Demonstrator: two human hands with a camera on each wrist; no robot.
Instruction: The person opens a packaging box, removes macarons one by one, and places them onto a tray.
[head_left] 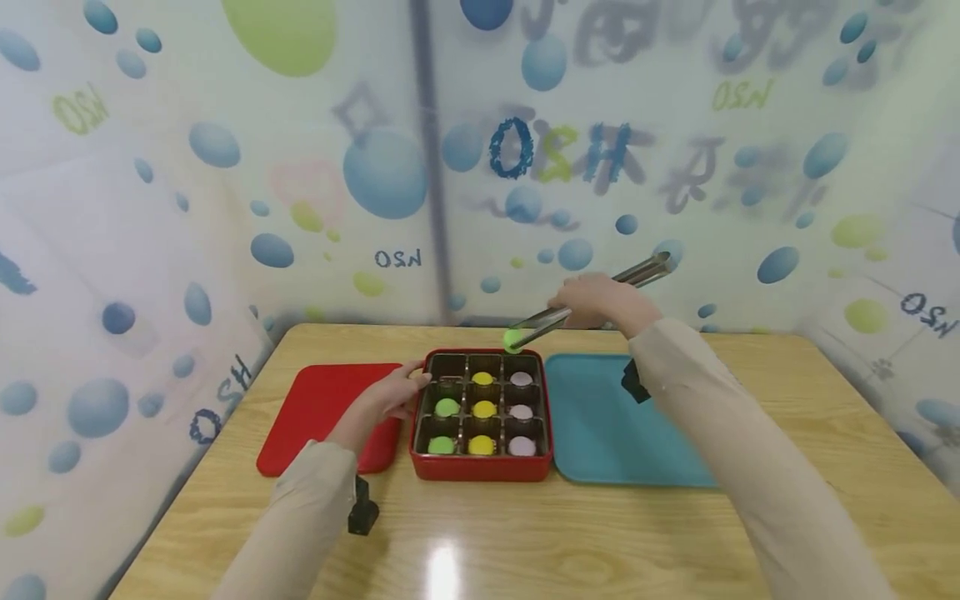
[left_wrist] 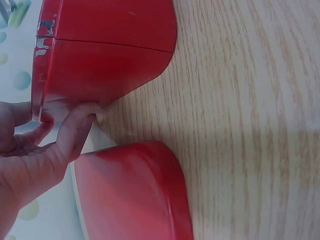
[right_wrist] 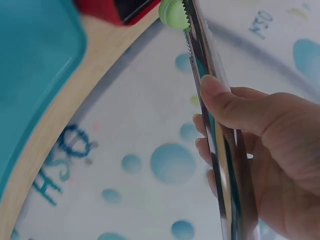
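Observation:
My right hand point(head_left: 600, 300) grips metal tongs point(right_wrist: 202, 60) around their two arms. Between the serrated tips is a green macaron point(right_wrist: 175, 14), held in the air above the back right of a red box point(head_left: 480, 471). My left hand point(head_left: 390, 396) pinches the box's left wall near the back corner, with fingers on both sides of the rim point(left_wrist: 37, 100). Inside, a dark divider makes three columns: green macarons point(head_left: 447, 407) on the left, yellow macarons point(head_left: 483, 409) in the middle, lilac macarons point(head_left: 521, 412) on the right. The back left compartment shows its dark bottom.
A red lid point(head_left: 330, 400) lies on the wooden table point(head_left: 600, 533) left of the box, partly under my left forearm. To the right is a blue tray point(head_left: 600, 433), with my right forearm over it. A printed curtain point(head_left: 480, 208) stands behind the table.

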